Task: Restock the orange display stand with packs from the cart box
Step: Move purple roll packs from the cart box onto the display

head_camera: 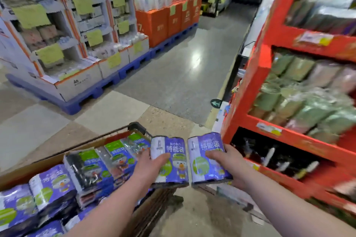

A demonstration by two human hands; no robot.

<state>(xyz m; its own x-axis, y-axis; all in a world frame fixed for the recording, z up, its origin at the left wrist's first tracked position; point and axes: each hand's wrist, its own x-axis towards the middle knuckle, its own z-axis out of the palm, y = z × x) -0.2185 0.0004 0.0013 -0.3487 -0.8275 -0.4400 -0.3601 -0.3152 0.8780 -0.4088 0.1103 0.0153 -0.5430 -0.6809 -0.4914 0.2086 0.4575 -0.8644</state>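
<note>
at your far left the brown cardboard box [48, 161] in the wire cart [137, 127] holds many purple-and-green plastic packs [52, 184], so most of the restocking looks to be ahead of you. your left hand [148, 167] grips one purple printed pack [173, 152] by its left edge, thumb across the front, just past the cart's corner. a narrow gap away, your right hand [229, 161] grips a second purple pack [206, 148] from its right side. both packs are in the air, not yet on the tall orange display stand [248, 90] at your right. its middle shelf is crowded with green packs [300, 102]; the dark lower shelf [246, 146] seems to have room. mind the stand's orange corner post, close to the right-hand pack. the grey floor [183, 75] ahead is open aisle.
</note>
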